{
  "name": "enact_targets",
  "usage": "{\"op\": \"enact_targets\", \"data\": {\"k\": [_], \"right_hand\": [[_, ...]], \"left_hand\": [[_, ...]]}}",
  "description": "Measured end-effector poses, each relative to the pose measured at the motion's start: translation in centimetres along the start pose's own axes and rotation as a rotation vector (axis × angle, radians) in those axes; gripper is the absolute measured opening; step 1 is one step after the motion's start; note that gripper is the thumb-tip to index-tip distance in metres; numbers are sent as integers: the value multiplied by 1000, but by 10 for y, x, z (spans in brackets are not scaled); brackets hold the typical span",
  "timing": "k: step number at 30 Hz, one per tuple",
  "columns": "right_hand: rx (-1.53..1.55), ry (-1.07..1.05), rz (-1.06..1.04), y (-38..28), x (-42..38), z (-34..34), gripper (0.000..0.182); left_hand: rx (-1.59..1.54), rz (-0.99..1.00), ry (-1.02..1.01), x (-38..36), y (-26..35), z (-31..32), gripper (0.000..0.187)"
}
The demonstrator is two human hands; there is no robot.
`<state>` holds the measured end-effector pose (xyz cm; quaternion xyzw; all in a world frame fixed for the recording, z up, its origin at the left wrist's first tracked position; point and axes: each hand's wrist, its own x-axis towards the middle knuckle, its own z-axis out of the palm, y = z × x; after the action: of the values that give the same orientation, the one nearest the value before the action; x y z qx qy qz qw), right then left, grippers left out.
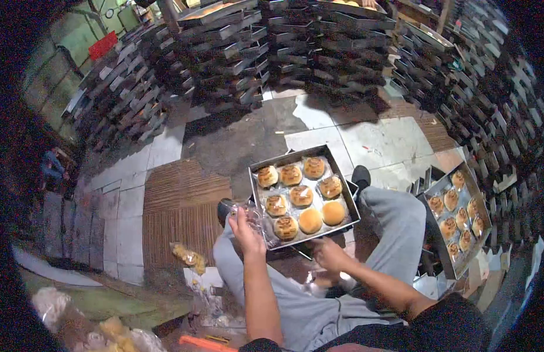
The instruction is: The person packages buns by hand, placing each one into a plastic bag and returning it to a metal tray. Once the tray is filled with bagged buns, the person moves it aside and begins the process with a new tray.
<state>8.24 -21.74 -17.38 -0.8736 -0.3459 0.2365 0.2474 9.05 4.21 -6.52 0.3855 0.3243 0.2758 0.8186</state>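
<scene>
- A dark metal tray (261, 230) sits between the person's knees, turned slightly, holding nine round buns in three rows of three.
- Seven buns (301, 195) have dark brown markings on top, and shiny clear wrapping shows on several of them.
- Two plain golden buns (310, 221) without markings lie side by side along the tray's near edge, one at its near right corner and one in the middle.
- The left hand (247, 234) is upright at the tray's near left corner, its fingers fairly straight and close together, beside crinkled clear plastic (261, 223); whether they grip the plastic, I cannot tell.
- The right hand (331, 256) is just beyond the near edge, below the plain buns, its fingers partly curled; whether they hold anything is unclear.
- To the right, past the person's knee, a second tray (453, 276) holds more marked buns (461, 218), on top of other trays.
- Tall stacks of dark trays (225, 64) stand around the far side and the right of the floor (389, 141).
- Left of the person's leg, a clear bag with yellowish contents (188, 258) lies on the floor.
- An orange object (207, 343) shows at the bottom of the view.
</scene>
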Motion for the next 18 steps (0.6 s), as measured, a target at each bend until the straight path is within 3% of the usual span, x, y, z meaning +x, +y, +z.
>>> {"op": "enact_targets", "data": {"k": [2, 3, 4, 6, 7, 10, 14, 16, 18], "right_hand": [[-226, 222, 250, -28, 25, -26, 29], [-438, 186, 184, -20, 40, -30, 36], [-436, 184, 181, 3, 62, -11, 36], [-17, 360, 176, 57, 114, 35, 46], [-260, 286, 179, 59, 125, 33, 53], [-419, 199, 212, 64, 145, 31, 49], [-226, 2, 385, 69, 173, 4, 41], [-237, -66, 359, 85, 176, 2, 37], [-556, 37, -19, 77, 155, -3, 36]], "left_hand": [[-105, -64, -51, -3, 13, 5, 39], [-164, -88, -89, 2, 5, -4, 36], [-163, -87, -85, 3, 3, -9, 36], [-253, -155, -276, 1, 2, -12, 39], [-252, -154, -276, -9, 15, -5, 40], [-292, -161, -230, -12, 25, -1, 39], [-285, -144, -288, -13, 35, 2, 44], [-324, -179, -330, -5, 28, -7, 44], [-316, -188, -333, -6, 24, -8, 44]]}}
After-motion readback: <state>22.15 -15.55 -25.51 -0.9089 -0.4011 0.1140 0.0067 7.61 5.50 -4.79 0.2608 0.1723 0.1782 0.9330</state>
